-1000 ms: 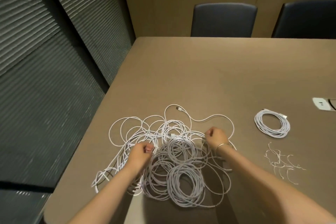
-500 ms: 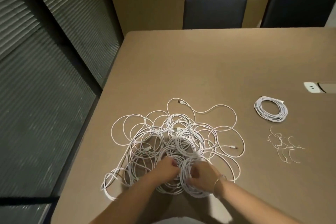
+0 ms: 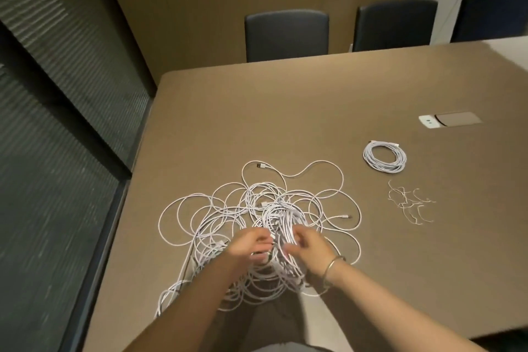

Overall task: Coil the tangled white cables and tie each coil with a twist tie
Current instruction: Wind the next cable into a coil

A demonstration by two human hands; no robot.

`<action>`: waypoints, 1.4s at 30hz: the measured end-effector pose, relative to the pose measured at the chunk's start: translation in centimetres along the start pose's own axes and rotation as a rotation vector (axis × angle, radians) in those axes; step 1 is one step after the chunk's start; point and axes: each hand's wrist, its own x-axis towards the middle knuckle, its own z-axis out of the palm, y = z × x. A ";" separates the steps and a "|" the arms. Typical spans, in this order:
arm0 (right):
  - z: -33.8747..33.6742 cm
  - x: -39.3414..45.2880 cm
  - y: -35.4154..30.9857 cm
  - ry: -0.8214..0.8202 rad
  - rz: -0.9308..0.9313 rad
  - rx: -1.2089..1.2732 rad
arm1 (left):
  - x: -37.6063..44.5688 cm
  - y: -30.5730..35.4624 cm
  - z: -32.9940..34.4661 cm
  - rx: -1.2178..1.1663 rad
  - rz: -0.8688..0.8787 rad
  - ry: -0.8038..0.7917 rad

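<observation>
Two hands, left (image 3: 251, 247) and right (image 3: 310, 248), fingers curled into a sprawling tangle of white cables (image 3: 257, 214); one finished coil (image 3: 385, 156) well apart.

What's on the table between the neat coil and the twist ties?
Nothing: in the head view, bare table separates the coil from the twist ties.

Your left hand (image 3: 251, 246) and right hand (image 3: 307, 248) covered the middle of the cable tangle (image 3: 257, 208), so which strands your blurred fingers held could not be told. Your forearms ran off the bottom edge. The twist ties (image 3: 411, 203) were too thin to count. The rightmost chair (image 3: 491, 14) was cut off.
</observation>
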 end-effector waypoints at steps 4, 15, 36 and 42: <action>-1.7 1.6 -2.7 -0.074 0.028 0.270 | -1.0 1.4 -1.6 0.033 0.100 -0.202; 0.6 2.1 -5.5 -0.208 -0.134 -0.156 | -2.2 2.9 -3.9 -0.034 0.156 0.106; -7.4 1.9 -3.0 0.382 0.022 0.158 | -3.1 1.5 -14.3 0.680 0.181 0.836; -8.1 1.3 -7.2 0.186 -0.077 0.312 | -3.9 2.5 -3.7 0.796 0.519 0.318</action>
